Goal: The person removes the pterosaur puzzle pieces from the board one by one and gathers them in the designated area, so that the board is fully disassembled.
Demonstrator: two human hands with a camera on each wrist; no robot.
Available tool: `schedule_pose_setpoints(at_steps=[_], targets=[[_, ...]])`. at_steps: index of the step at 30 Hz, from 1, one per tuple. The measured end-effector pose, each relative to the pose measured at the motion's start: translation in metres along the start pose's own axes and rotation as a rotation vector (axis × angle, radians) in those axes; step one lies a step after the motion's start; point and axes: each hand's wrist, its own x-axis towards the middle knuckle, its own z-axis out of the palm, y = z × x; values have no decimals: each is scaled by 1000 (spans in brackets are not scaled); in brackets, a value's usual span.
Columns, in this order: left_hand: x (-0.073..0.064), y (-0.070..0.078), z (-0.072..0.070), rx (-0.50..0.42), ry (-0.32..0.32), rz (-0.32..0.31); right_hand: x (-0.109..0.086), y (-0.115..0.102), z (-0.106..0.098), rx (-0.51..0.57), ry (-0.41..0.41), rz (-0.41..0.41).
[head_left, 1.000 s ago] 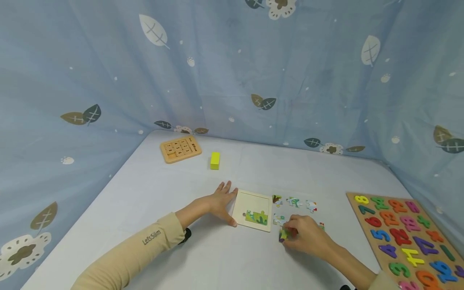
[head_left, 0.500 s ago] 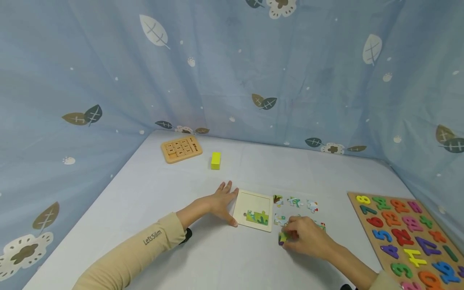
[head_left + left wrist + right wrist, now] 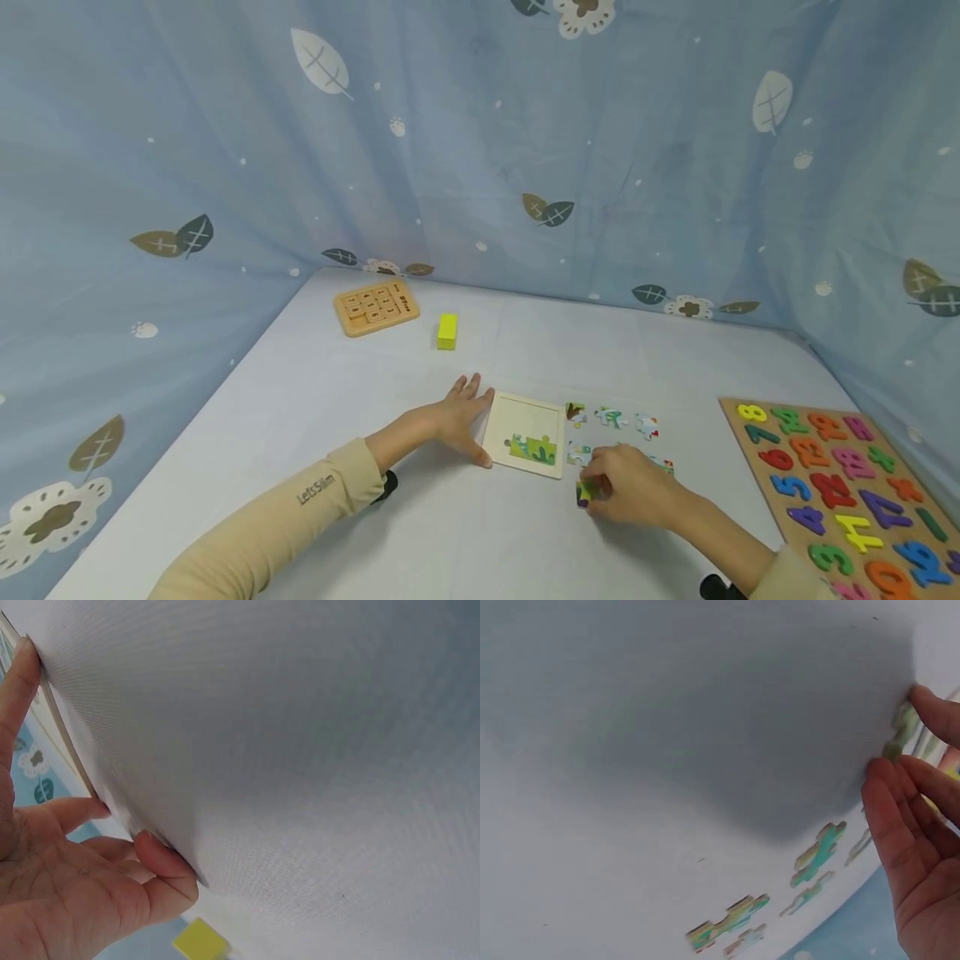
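Note:
My left hand [image 3: 453, 421] rests at the left side of a square wooden puzzle tray [image 3: 522, 417], its fingers spread. Thumb and forefinger touch the tray's edge, which shows as a thin strip in the left wrist view. Joined green jigsaw pieces [image 3: 534, 450] lie in the tray's lower right part. To the right of the tray, my right hand [image 3: 637, 487] pinches a green and purple jigsaw piece [image 3: 582, 493] at the tabletop. In the right wrist view this piece [image 3: 901, 731] sits between thumb and fingertips, partly hidden.
Several loose jigsaw pieces [image 3: 610, 417] lie in rows right of the tray, some behind my right hand. Further back are a yellow block [image 3: 447, 332] and a wooden number slide puzzle [image 3: 377, 307]. A number board [image 3: 847, 492] lies at the right, and a patterned curtain [image 3: 450, 150] surrounds the table.
The hands and the tray have barely moved. My right fingers shift slightly on the green and purple jigsaw piece, which stays near the tray's lower right corner.

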Motion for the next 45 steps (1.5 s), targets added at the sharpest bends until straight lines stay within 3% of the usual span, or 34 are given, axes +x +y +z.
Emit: schedule_pose_setpoints(at_steps=[8,16,19,25,38,45], targets=[[0,-1,-1,-15,-4,5,13,-9,-2,3,78,18],[-1,-7,0,12,-2,7,51,-28,-2,-51,137,-21],[-1,-7,-1,9,-4,13,66,-33,0,-77,119,-12],[-1,-4,-1,19,-21,8,87,-40,8,-140,7,47],[1,-2,-2,30,-23,12,86,-40,12,-228,17,-95],[1,-2,-4,36,-39,16,88,-49,17,-329,58,-72]])
